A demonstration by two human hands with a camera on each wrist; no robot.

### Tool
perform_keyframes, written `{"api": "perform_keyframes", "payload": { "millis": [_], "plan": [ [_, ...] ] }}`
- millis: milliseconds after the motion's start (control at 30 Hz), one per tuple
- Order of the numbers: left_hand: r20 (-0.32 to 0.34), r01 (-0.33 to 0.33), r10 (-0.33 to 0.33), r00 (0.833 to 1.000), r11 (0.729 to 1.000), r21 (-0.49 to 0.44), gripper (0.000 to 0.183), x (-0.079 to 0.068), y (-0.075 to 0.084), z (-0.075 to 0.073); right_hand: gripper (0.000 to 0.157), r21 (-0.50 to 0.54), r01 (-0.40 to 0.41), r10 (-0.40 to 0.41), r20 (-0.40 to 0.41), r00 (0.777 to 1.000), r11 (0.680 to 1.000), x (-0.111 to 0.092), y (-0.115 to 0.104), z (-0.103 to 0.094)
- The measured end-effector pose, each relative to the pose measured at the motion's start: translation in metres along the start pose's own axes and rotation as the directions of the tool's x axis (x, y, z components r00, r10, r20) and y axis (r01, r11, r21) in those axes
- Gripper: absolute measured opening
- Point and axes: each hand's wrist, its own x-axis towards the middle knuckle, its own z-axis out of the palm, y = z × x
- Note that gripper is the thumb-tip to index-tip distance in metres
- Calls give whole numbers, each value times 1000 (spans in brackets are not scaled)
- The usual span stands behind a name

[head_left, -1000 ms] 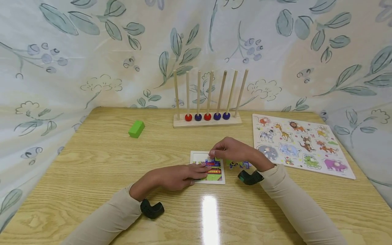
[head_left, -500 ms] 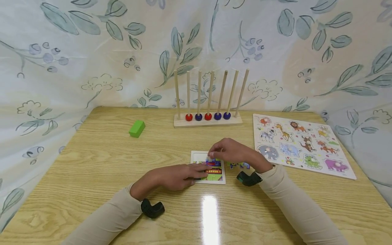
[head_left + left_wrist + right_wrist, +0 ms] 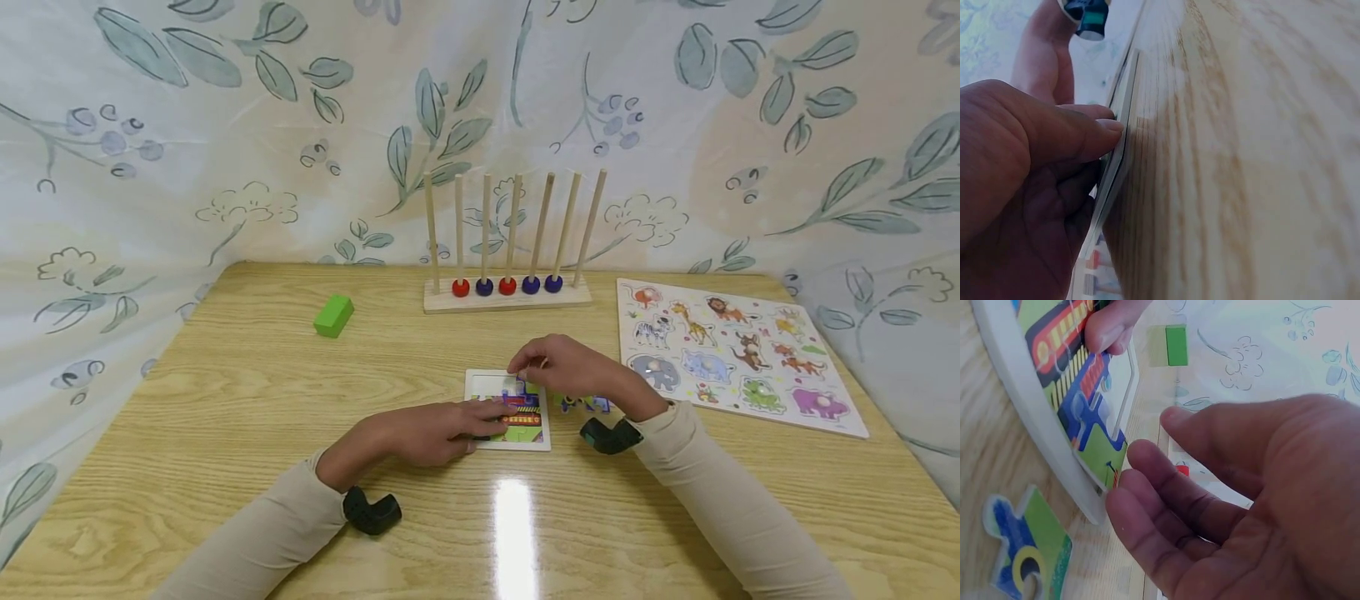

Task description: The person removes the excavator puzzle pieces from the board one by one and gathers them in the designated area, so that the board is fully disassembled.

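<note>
A small jigsaw puzzle in a white frame (image 3: 517, 446) lies on the table, its picture red, blue, yellow and green. My left hand (image 3: 435, 433) rests on its left side, fingers straight across the picture and thumb at the near edge. Over the puzzle's far right corner is my right hand (image 3: 566, 364). In the right wrist view, its fingertips (image 3: 1140, 453) are at the edge of a green and blue puzzle piece (image 3: 1100, 453) at the frame's corner, and the thumb stands apart. A loose puzzle piece (image 3: 1038, 544) lies beside the frame, partly under the right hand in the head view.
A wooden peg rack (image 3: 506, 302) with red and blue beads stands at the back. A green block (image 3: 333, 317) lies back left. On the right is an animal knob-puzzle board (image 3: 738, 354). A patterned cloth (image 3: 337, 125) hangs behind the table (image 3: 300, 375).
My right hand has shifted slightly at the corner, its fingers and thumb spreading from the green and blue piece, more of which shows. The left hand stays in place.
</note>
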Motion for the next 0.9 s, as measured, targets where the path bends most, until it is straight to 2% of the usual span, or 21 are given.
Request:
{"api": "perform_keyframes", "payload": {
  "millis": [233,533,733,900],
  "plan": [
    [-7,-7,7,1000,1000,7,48,-1,1,-1,25,28,19,-19,21,1000,999,0,2,-2],
    [0,11,-11,1000,999,-32,48,-1,-2,-1,23,51,60,-60,-2,998,997,1,0,-2],
    [4,20,-20,1000,999,-27,48,-1,-2,-2,19,93,44,-44,-2,999,995,1,-3,-3],
    [14,13,-13,1000,999,-31,49,-1,-3,-3,16,110,29,-32,29,999,994,1,-4,-6]
  ]
}}
